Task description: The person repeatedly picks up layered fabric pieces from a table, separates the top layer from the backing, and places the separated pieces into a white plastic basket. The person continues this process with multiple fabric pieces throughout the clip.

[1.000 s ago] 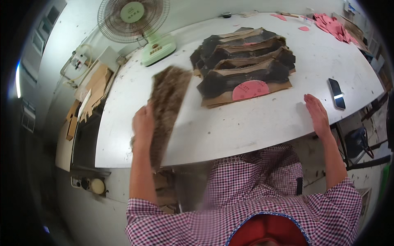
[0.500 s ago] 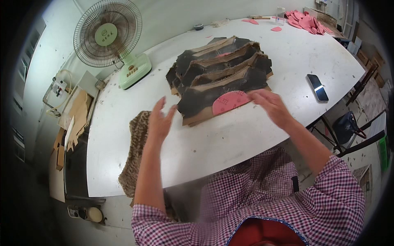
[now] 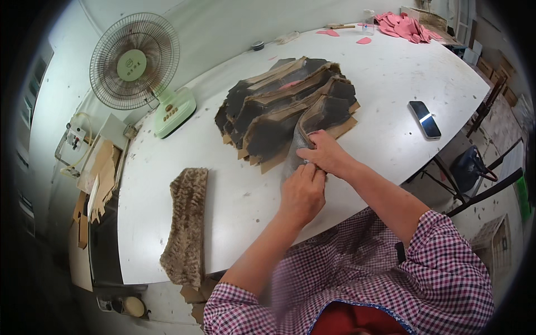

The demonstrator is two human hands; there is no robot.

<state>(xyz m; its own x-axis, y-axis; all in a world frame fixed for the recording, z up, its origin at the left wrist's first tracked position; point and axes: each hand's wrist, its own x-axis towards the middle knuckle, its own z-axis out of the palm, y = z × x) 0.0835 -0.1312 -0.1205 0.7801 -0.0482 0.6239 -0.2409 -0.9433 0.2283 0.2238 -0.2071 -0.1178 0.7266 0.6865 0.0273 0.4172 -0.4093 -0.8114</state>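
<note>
A layered pile of dark-backed cut fabric pieces (image 3: 268, 134) with tan edges lies on the white table. Both my hands are at its front, close together, on one folded-up fabric piece (image 3: 298, 142) whose greyish underside slants toward me. My right hand (image 3: 326, 153) pinches its edge, and a sliver of pink shows by the fingers. Just below, my left hand (image 3: 303, 192) is closed on the lower part of the same piece; its fingertips are partly hidden. A separate brown furry piece (image 3: 187, 226) lies at the table's left front edge.
A green desk fan (image 3: 177, 111) stands at the back left. A smartphone (image 3: 425, 119) lies on the right. Pink cut pieces (image 3: 405, 28) are heaped at the far right near a clear cup (image 3: 368, 22). The white table (image 3: 151, 223) has its curved front edge close to me.
My left hand has come from the left of the pile to beside my right hand. The front piece is now gripped and folded up, and the pink half-round piece is almost entirely hidden.
</note>
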